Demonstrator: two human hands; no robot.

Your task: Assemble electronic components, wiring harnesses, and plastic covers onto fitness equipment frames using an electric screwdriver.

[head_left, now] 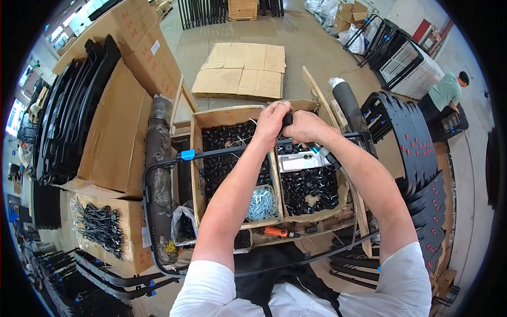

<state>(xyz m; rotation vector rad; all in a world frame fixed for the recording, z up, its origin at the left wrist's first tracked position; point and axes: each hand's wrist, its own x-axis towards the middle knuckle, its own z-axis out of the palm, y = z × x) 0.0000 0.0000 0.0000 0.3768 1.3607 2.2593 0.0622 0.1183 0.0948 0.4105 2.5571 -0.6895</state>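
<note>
Above the far end of the wooden bins, my left hand (272, 123) closes round a small black part (288, 119). My right hand (308, 128) is closed right beside it; what its fingers grip is hidden. Below them a black tubular frame (224, 151) with a blue clip (187, 155) lies across the bins. A tool with a blue and silver fitting (319, 150) sits just under my right hand, by a white metal plate (299, 162). Small black plastic parts fill the left bin (194, 185) and the right bin (346, 196). Silver screws (262, 204) lie in a small box.
An orange-handled tool (277, 232) lies at the bins' near edge. Cartons (113, 134) holding black frames stand left, above bundled black cables (100, 224). Flat cardboard (243, 68) lies beyond. Black curved panels (414, 140) stack at right, where another person (448, 95) stands.
</note>
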